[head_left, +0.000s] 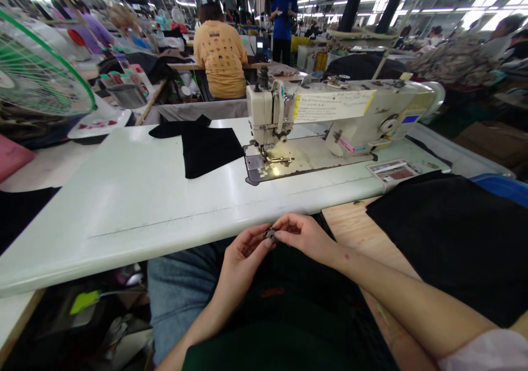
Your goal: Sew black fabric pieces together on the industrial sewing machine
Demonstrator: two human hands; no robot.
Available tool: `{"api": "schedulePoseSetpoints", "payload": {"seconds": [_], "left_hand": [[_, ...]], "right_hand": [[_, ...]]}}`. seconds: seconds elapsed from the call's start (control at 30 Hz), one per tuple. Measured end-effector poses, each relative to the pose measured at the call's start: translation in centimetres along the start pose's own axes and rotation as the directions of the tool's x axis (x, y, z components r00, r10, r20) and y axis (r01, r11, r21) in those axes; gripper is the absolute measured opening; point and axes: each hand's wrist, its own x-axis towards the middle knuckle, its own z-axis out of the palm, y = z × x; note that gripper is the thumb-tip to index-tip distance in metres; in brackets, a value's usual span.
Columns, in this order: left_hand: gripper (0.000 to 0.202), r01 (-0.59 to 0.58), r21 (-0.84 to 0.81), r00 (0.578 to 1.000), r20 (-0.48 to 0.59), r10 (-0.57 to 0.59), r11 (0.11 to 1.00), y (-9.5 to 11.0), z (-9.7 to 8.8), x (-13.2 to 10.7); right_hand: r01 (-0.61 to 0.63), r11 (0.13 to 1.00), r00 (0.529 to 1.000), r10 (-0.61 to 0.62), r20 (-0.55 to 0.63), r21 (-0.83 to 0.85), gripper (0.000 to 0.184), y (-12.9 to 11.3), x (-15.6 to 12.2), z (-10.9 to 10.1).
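Observation:
A small, round metal bobbin case (269,233) is held over my lap, just off the table's front edge. My left hand (246,253) pinches it between thumb and fingers. From the other side, the thumb and fingertips of my right hand (300,234) close on its edge. My fingers cover part of it, so its finer details cannot be made out. Beyond my hands stands a sewing machine (268,118), its needle area lit over the metal plate. Cut black fabric pieces (210,150) lie flat to the left of the needle.
The pale tabletop (124,195) stretches to the left. Black fabric (457,233) is piled on a wooden board (350,222) at the right. A green fan (45,68) stands at far left. A person in a yellow shirt (220,57) sits ahead; another in blue (284,16) stands behind.

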Motion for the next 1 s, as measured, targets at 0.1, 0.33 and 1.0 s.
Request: {"api": "schedulePoseSetpoints", "payload": {"seconds": [0.1, 0.33, 1.0], "left_hand": [[0.039, -0.049, 0.044, 0.999, -0.003, 0.049, 0.998, 0.20, 0.14, -0.10], [0.030, -0.096, 0.151, 0.994, -0.029, 0.102, 0.984, -0.04, 0.32, -0.02], [0.027, -0.109, 0.229, 0.990, -0.057, 0.125, 0.967, 0.48, 0.67, -0.42]], "right_hand": [[-0.095, 0.988, 0.995, 0.094, 0.015, 0.122, 0.023, 0.06, 0.25, -0.26], [-0.199, 0.946, 0.976, 0.166, 0.144, 0.256, 0.033, 0.29, 0.44, -0.74], [-0.218, 0.941, 0.968, 0.175, 0.178, 0.259, 0.040, 0.69, 0.43, -0.90]]}}
